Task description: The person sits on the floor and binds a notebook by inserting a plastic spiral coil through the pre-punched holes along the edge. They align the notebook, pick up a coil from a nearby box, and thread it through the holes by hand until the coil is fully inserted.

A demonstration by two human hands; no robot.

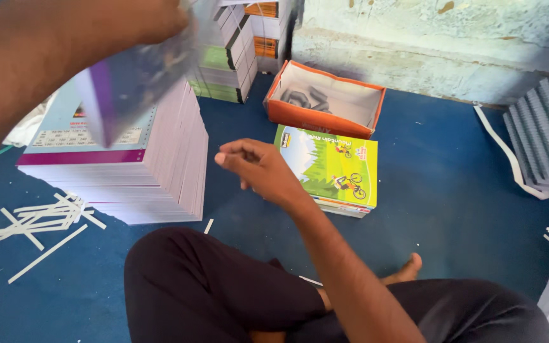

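My left hand is raised at the upper left, gripping a thin notebook with a purple spine, blurred by motion, above a tall stack of notebooks. My right hand hovers empty over the blue floor, fingers loosely curled and apart, between the tall stack and a short pile of green-covered notebooks showing a cyclist picture. My crossed legs in dark trousers fill the bottom of the view.
An orange-sided cardboard box sits behind the green pile. More notebook stacks stand at the back against a wall. Grey stacked sheets lie at the right. White paper strips litter the blue mat at the left.
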